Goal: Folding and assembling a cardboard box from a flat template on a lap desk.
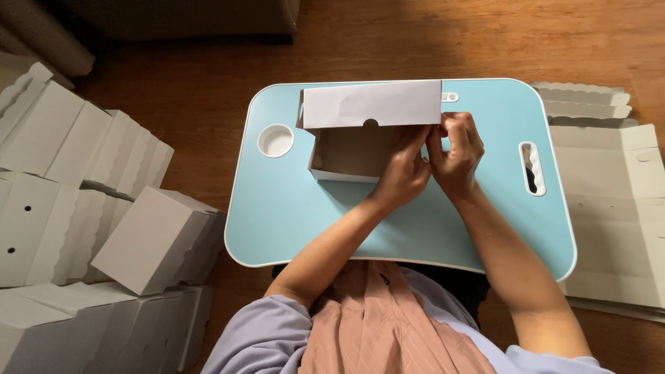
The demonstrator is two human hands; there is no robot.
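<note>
Folding box: a white cardboard box (346, 156) sits open at the centre of the frame, slightly above the middle, resting on the desk; its brownish inside shows and its short white front wall faces the person.
Lid: the box's lid flap (372, 104) stands up along the far side, white, with a small half-round notch in its lower edge.
Left hand: the left hand (403, 170) lies over the box's right end, fingers curled onto the cardboard there; the grip is narrow and pinched on the box's right-hand side wall.
Right hand: the right hand (457, 149) is just beside the left and touching it, fingertips pressed tight on the same right edge of the box; grip closed on the cardboard.
Desk: a light blue lap desk (291, 208) with a white rim fills the middle of the frame; a round white cup recess (276, 140) sits left of the box, a slotted handle opening (532, 168) to the right.
Left side of frame: a heap of finished white boxes (149, 239) with wavy edges is stacked on the wooden floor (208, 90).
Right side of frame: flat, unfolded cardboard blanks (609, 201) lie in a pile beside the desk.
Bottom of frame: lilac sleeves (260, 332) and a pink striped garment (381, 325).
</note>
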